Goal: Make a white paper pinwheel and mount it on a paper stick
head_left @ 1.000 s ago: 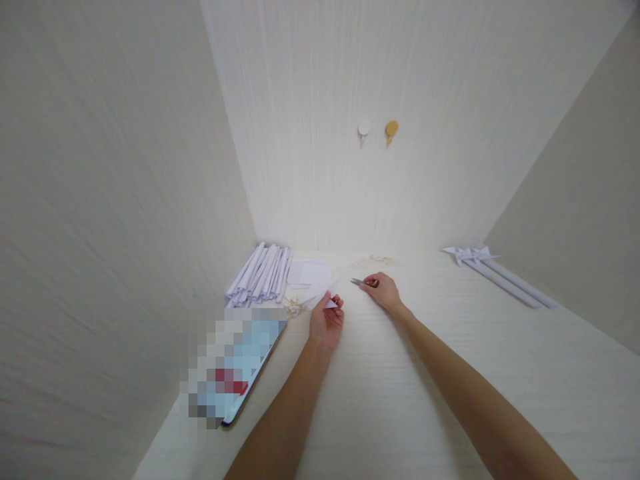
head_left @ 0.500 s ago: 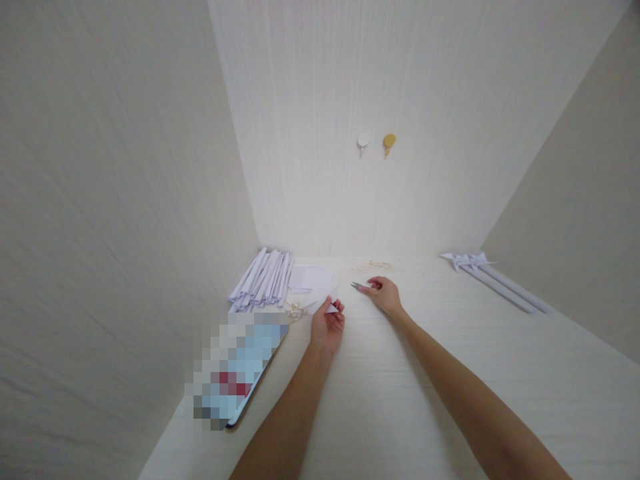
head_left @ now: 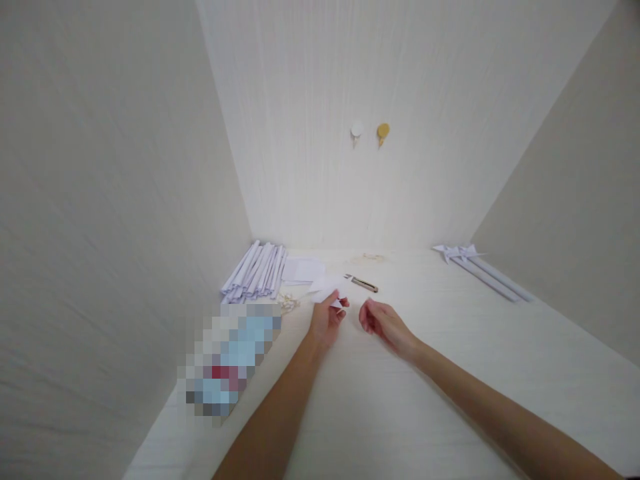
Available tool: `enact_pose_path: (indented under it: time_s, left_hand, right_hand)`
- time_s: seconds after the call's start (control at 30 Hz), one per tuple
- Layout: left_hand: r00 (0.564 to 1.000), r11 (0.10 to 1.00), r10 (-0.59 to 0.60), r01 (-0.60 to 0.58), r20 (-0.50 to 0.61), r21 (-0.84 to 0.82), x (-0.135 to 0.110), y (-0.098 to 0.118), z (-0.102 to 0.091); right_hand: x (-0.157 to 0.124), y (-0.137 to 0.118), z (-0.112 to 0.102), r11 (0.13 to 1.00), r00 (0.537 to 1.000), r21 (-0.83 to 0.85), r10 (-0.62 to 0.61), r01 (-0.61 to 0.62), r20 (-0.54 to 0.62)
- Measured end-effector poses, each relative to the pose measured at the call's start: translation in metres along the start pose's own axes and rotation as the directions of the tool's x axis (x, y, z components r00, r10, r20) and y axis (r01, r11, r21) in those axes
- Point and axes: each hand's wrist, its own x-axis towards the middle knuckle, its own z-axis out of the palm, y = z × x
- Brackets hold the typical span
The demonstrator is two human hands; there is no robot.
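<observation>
My left hand (head_left: pixel 326 321) has its thumb and fingers closed on a thin white sheet of paper (head_left: pixel 326 285), which juts out beyond the fingertips. A utility knife (head_left: pixel 363 283) lies flat on the white tabletop (head_left: pixel 380 407), blade end to the left, just past both hands. My right hand (head_left: pixel 384 323) hovers nearer to me than the knife and apart from it. Its fingers are curled in, with nothing visible between them. Square white papers (head_left: pixel 303 270) lie stacked behind the left hand. A small heap of pale, string-like bits (head_left: pixel 289 303) is left of that hand.
Rolled white paper tubes (head_left: pixel 256 273) are piled at the back left. A blurred-out phone-like device (head_left: pixel 240 360) lies in front of them. Paper pinwheels (head_left: pixel 455 253) on paper sticks (head_left: pixel 493 280) rest at the back right. Pale scraps (head_left: pixel 370 257) lie by the back wall, which bears two hooks.
My right hand has let go of the utility knife, leaving it on the tabletop, and has drawn back toward me. The left hand keeps its paper. The view has shifted slightly.
</observation>
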Motion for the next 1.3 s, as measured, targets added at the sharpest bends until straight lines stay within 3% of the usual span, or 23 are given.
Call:
enact_pose_path:
  time_s: [0.1, 0.23, 0.33, 0.7, 0.97, 1.2, 1.3]
  left_hand:
    - [0.992, 0.976, 0.089, -0.104, 0.083, 0.192, -0.003, -0.010, 0.001]
    - [0.976, 0.894, 0.118, -0.186, 0.186, 0.407, -0.007, -0.021, 0.002]
    - [0.970, 0.856, 0.137, -0.217, 0.200, 0.470, -0.007, -0.024, 0.002]
    - [0.968, 0.847, 0.122, -0.216, 0.218, 0.486, -0.003, -0.026, -0.001]
    - [0.980, 0.873, 0.160, -0.198, 0.122, 0.446, -0.003, -0.024, 0.001]
    - [0.972, 0.891, 0.224, -0.232, 0.067, 0.391, -0.003, -0.020, 0.003]
    - [0.965, 0.877, 0.249, -0.260, 0.080, 0.405, -0.002, -0.022, 0.002]
  right_hand:
    - [-0.011, 0.010, 0.006, 0.996, 0.999, 0.085, 0.015, -0.018, 0.040]
    - [-0.011, 0.014, 0.005, 0.967, 0.997, 0.253, -0.002, 0.023, -0.082]
    - [-0.010, 0.013, 0.003, 0.952, 0.997, 0.307, 0.017, 0.007, -0.076]
    - [-0.011, 0.010, 0.000, 0.926, 0.996, 0.368, 0.087, -0.083, 0.005]
    - [-0.011, 0.008, -0.003, 0.902, 0.992, 0.415, 0.116, -0.122, 0.041]
    - [-0.011, 0.003, -0.012, 0.706, 0.981, 0.693, 0.192, -0.147, 0.012]
    - [-0.009, 0.005, -0.013, 0.703, 0.976, 0.700, 0.213, -0.125, -0.041]
